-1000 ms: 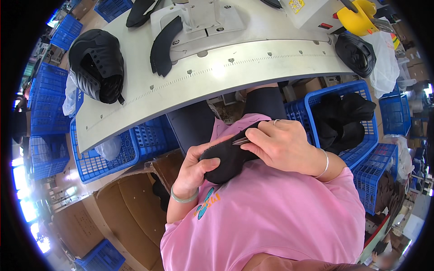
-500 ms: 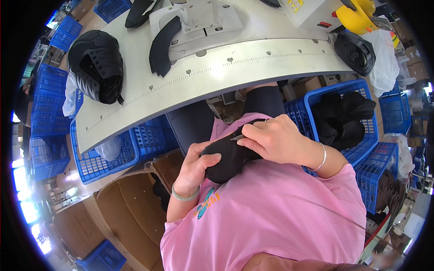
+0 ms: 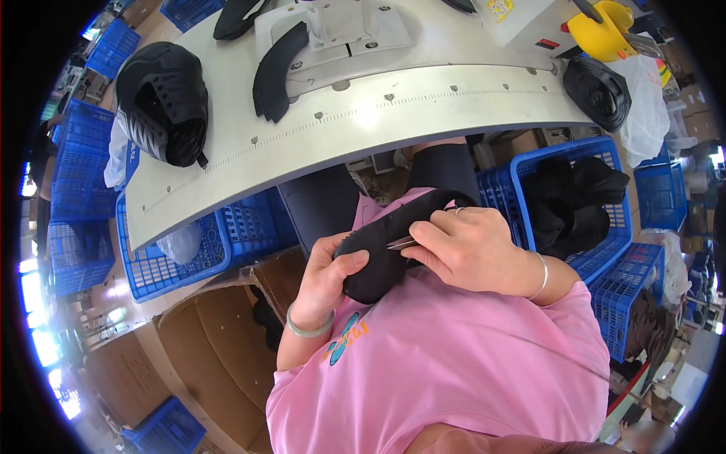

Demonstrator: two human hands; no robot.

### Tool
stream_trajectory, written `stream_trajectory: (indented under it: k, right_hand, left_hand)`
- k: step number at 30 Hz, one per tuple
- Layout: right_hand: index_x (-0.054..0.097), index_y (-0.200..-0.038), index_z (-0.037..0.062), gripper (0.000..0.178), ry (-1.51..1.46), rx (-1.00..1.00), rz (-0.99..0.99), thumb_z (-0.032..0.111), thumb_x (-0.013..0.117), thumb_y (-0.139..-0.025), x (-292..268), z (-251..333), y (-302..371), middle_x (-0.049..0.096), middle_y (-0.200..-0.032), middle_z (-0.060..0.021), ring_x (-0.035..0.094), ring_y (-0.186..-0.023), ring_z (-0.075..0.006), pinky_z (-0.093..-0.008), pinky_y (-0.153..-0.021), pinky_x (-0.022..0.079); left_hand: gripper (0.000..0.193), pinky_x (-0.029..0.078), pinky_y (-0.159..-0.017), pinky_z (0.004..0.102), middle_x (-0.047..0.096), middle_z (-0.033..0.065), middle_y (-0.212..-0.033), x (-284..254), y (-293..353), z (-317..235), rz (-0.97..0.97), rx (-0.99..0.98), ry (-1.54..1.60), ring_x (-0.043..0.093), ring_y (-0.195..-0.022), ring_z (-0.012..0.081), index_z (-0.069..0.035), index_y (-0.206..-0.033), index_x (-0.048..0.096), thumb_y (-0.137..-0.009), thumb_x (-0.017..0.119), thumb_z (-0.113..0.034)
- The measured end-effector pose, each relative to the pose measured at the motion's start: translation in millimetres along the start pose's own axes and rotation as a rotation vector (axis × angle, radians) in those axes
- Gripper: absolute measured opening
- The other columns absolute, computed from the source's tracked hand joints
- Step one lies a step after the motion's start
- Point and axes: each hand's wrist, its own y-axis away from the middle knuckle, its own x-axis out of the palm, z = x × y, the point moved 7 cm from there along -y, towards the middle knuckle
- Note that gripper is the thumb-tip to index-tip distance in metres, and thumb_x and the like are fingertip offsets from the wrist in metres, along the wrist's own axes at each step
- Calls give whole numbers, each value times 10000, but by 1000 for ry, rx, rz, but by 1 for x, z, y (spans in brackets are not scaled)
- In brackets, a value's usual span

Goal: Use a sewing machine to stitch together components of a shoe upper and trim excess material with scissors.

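Note:
A soft black shoe upper (image 3: 380, 271), with a serrated edge at its left, lies across my lap below the table edge. My left hand (image 3: 327, 274) grips its left end, thumb on top and fingers partly hidden beneath. My right hand (image 3: 465, 246) is closed around a small pointed metal tool (image 3: 401, 244) with two slim prongs. The prongs' tips rest at the surface of the upper, near its middle. Whether they touch a thread there is too small to tell.
On the white table (image 3: 355, 121) stand a black shoe (image 3: 162, 106), a curved black strip (image 3: 280, 72) and a machine base (image 3: 333, 38). Another dark shoe piece (image 3: 597, 92) sits at the right end, near a yellow tool (image 3: 601, 30). Blue baskets (image 3: 522, 163) flank my legs; cardboard (image 3: 212, 356) stands lower left.
My right hand has shifted slightly down and turned, showing more of the metal tool's prongs and of the upper's far end. My left hand keeps its grip almost unmoved.

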Motion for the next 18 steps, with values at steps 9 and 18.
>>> stream_trajectory:
  k: [9,18]
  right_hand:
    - [538,-737,91,268,9,-27,11,294,699,-803,3,2,-1,488,-555,-23,533,-444,-180,-304,-401,397]
    - [516,-734,91,282,-103,16,26,303,673,-832,16,-3,0,479,-514,-36,529,-423,-199,-327,-381,383]
  left_hand:
    - [237,458,-689,197,664,27,-857,-1,1,0,-12,8,-47,571,-754,65,65,-986,646,-863,589,-130]
    - [264,425,-653,189,620,-17,-803,0,0,-1,-17,71,-206,508,-729,39,52,-954,641,-946,529,-186]
